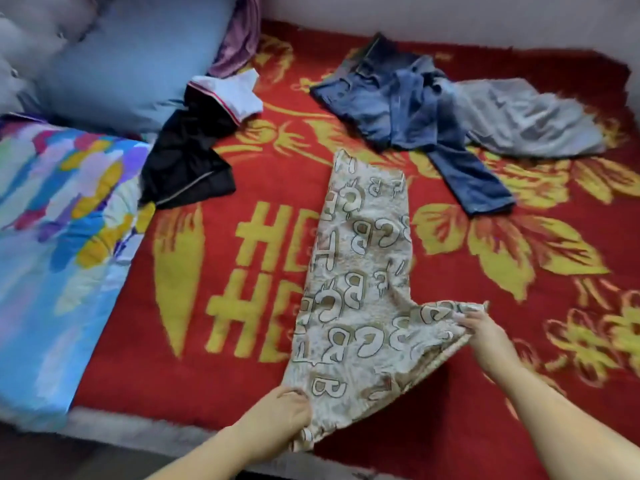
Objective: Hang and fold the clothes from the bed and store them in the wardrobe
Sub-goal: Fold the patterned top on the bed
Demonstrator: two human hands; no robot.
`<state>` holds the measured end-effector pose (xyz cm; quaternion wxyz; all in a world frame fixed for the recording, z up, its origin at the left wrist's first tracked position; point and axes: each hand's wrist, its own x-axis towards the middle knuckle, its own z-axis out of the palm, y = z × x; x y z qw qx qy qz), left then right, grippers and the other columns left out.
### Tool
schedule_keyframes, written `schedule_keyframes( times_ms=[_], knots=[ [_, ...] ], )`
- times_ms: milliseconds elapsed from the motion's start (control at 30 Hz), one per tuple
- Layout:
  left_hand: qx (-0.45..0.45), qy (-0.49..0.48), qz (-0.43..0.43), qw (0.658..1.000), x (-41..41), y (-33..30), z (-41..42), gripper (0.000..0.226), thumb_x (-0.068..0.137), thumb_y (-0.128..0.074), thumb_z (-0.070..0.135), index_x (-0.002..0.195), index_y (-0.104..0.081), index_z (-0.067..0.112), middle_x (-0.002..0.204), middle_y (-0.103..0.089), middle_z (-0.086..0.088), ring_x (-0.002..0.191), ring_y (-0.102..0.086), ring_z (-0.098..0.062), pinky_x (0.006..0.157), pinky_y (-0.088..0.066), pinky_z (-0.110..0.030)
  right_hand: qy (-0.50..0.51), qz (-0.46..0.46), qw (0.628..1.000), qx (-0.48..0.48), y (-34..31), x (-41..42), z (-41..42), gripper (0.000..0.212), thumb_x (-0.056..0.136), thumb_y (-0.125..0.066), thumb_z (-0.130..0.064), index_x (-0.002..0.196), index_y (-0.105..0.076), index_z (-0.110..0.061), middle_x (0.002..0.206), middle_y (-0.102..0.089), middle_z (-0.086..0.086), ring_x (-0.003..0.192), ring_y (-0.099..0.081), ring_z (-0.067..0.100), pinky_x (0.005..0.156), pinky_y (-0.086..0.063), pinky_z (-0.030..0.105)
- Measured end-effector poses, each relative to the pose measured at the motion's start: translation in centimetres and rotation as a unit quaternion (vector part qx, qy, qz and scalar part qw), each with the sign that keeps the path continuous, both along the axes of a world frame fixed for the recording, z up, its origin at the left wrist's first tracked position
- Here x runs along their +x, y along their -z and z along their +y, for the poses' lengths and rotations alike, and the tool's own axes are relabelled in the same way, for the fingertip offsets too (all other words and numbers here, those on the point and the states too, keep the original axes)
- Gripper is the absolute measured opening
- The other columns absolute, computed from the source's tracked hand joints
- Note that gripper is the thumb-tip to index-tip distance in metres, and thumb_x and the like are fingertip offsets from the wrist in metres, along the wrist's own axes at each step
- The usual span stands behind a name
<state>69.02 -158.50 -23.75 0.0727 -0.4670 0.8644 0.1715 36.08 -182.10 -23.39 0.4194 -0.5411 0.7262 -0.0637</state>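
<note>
Gripping the near corner of the beige lettered garment (360, 289), the left hand (280, 415) has its fingers curled into the cloth close to the bed's front edge. Right hand (485, 336): fingers pinching the garment's right-hand flap, which is drawn out sideways. Garment: cream-beige with brown outlined letters, laid lengthwise on the red-and-yellow blanket (519, 393), narrow end pointing away from the person, wide end between the two hands.

Other clothing on the blanket:
- Blue jeans (408, 109), crumpled, beyond the beige garment, one leg trailing toward the near right.
- Grey garment (526, 119), loosely spread, touching the jeans on their right.
- Black garment (187, 161), rumpled, left of the beige one and apart from it.
- White piece with red trim (232, 95), lying on the black garment's far end.

Bedding: multicoloured quilt (59, 237), at far left, its edge meeting the black garment; blue pillow (131, 60) behind it; purple cloth (240, 36) beside the pillow, against the wall.
</note>
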Motion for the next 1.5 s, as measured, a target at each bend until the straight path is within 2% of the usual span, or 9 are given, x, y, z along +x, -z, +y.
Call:
schedule_keyframes(
  times_ms=[200, 333, 633, 733, 833, 1000, 1233, 1333, 1500],
  knots=[
    [0.143, -0.015, 0.005, 0.990, -4.2, 3.7, 0.8, 0.029, 0.042, -0.071, 0.034, 0.071, -0.068, 0.032, 0.080, -0.068, 0.025, 0.085, -0.063, 0.009, 0.078, -0.047, -0.010, -0.229, 0.082, 0.957, -0.161, 0.3, 5.2, -1.1, 0.054, 0.079, -0.047, 0.016, 0.128, -0.059, -0.004, 0.152, -0.039, 0.009, 0.137, -0.038, 0.027, 0.105, -0.036, 0.034],
    [0.248, -0.051, 0.041, 0.967, -5.4, 4.0, -2.2, 0.013, 0.076, -0.050, 0.003, 0.084, -0.052, 0.012, 0.091, -0.064, -0.011, 0.088, -0.058, -0.034, 0.073, -0.036, -0.033, -0.472, 0.038, 0.879, -0.054, 1.0, 13.5, -0.5, 0.099, 0.080, -0.038, 0.019, 0.153, -0.007, -0.040, 0.159, 0.002, -0.020, 0.097, -0.064, 0.023, 0.058, -0.047, 0.031],
    [0.499, -0.235, 0.200, 0.810, -3.1, 2.0, -10.6, 0.018, 0.090, -0.066, 0.028, 0.093, -0.051, 0.019, 0.070, -0.049, 0.001, 0.050, -0.043, -0.006, 0.046, -0.035, -0.018, -0.256, -0.024, 0.962, 0.095, 4.8, 8.8, 5.0, 0.056, 0.094, -0.037, 0.002, 0.146, -0.042, -0.017, 0.148, -0.046, 0.007, 0.130, -0.049, 0.020, 0.106, -0.037, 0.030],
    [0.436, -0.277, 0.212, 0.829, -1.7, 2.3, -16.6, 0.021, 0.089, -0.067, 0.034, 0.085, -0.059, 0.015, 0.079, -0.057, 0.003, 0.067, -0.054, -0.009, 0.058, -0.039, -0.013, -0.099, -0.091, 0.990, 0.047, 4.1, 7.1, 4.8, 0.055, 0.089, -0.037, 0.010, 0.140, -0.048, -0.007, 0.143, -0.050, 0.008, 0.135, -0.044, 0.019, 0.112, -0.030, 0.026],
    [0.273, -0.349, 0.172, 0.880, -0.8, 3.7, -22.9, 0.055, 0.087, -0.066, 0.044, 0.131, -0.052, 0.014, 0.129, -0.058, -0.007, 0.111, -0.059, -0.024, 0.088, -0.047, -0.031, -0.038, -0.122, 0.990, -0.053, 3.8, 6.7, 4.3, 0.055, 0.089, -0.041, 0.011, 0.140, -0.047, -0.007, 0.140, -0.051, 0.006, 0.134, -0.044, 0.018, 0.109, -0.030, 0.023],
    [-0.001, -0.361, 0.062, 0.931, -2.3, 7.4, -24.3, 0.075, 0.097, -0.039, 0.054, 0.155, -0.006, 0.019, 0.163, -0.007, 0.000, 0.150, -0.005, -0.016, 0.118, 0.004, -0.048, -0.329, 0.017, 0.909, -0.257, 5.2, 10.3, 5.7, 0.072, 0.084, -0.063, -0.024, 0.149, -0.035, -0.013, 0.158, -0.026, 0.007, 0.149, -0.013, 0.025, 0.118, -0.010, 0.051],
    [0.046, -0.193, -0.072, 0.977, -2.5, 12.7, -12.5, 0.116, 0.075, -0.057, 0.072, 0.151, 0.008, 0.013, 0.157, 0.016, -0.017, 0.145, 0.013, -0.030, 0.112, 0.003, -0.062, -0.515, 0.242, 0.820, -0.064, 11.6, 11.1, 4.1, 0.115, 0.082, -0.068, -0.044, 0.145, 0.027, -0.032, 0.146, 0.043, 0.006, 0.135, 0.038, 0.036, 0.097, 0.017, 0.076],
    [0.126, -0.181, -0.127, 0.967, -1.9, 14.7, -13.4, 0.124, 0.080, -0.061, 0.061, 0.133, 0.045, 0.023, 0.141, 0.048, -0.012, 0.131, 0.042, -0.028, 0.109, 0.021, -0.057, -0.490, 0.268, 0.829, -0.019, 13.3, 11.4, 2.4, 0.110, 0.089, -0.060, -0.016, 0.140, 0.035, -0.040, 0.151, 0.041, 0.006, 0.138, 0.035, 0.042, 0.103, 0.002, 0.077],
    [0.146, -0.170, -0.162, 0.961, -3.3, 14.2, -14.8, 0.083, 0.095, -0.038, 0.008, 0.145, 0.028, 0.010, 0.155, 0.021, -0.028, 0.146, 0.014, -0.041, 0.118, 0.008, -0.049, -0.502, 0.274, 0.820, 0.016, 13.0, 11.9, 2.1, 0.099, 0.090, -0.049, 0.000, 0.149, 0.021, -0.036, 0.158, 0.027, 0.013, 0.143, 0.019, 0.048, 0.109, -0.009, 0.072]
  ],
)
